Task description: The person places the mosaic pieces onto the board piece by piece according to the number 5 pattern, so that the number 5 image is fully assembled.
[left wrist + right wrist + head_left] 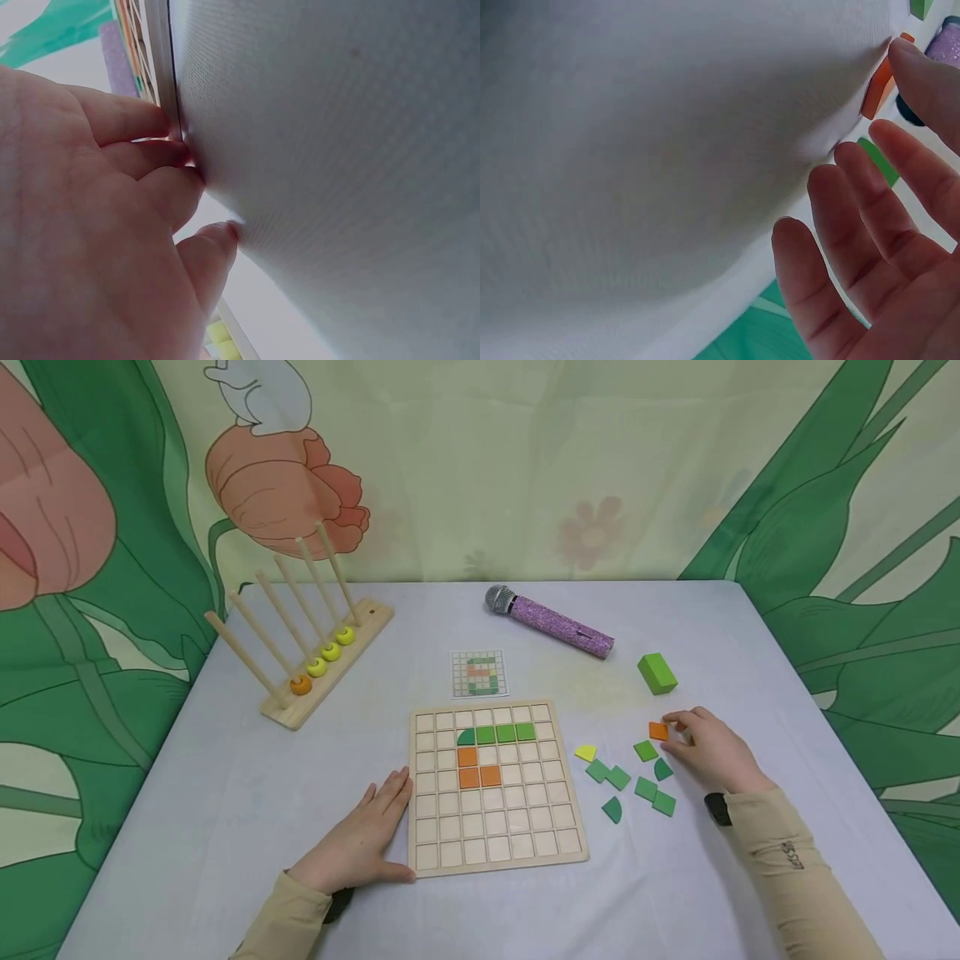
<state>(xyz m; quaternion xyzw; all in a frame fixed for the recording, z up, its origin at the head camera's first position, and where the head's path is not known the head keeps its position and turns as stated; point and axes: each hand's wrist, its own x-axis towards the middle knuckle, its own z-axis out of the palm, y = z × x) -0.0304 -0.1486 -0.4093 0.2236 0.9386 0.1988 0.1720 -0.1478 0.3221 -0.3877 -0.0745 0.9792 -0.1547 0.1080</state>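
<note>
My left hand (360, 839) rests flat on the cloth, its fingertips and thumb touching the left edge of a wooden grid board (573, 857). On the board lie a dark green quarter-round tile (467, 737), a row of green square tiles (506, 732) and three orange square tiles (468, 777). My right hand (712, 752) is at an orange square tile (658, 731) right of the board, thumb and index finger at its near side. In the right wrist view the thumb meets that orange tile (879, 86), and the other fingers are extended and spread.
Loose green tiles (646, 788), quarter-rounds and a yellow piece (586, 752) lie right of the board. Behind it are a small pattern card (479, 674), a purple microphone (558, 625) and a green block (657, 673). A peg rack (337, 668) with beads stands back left.
</note>
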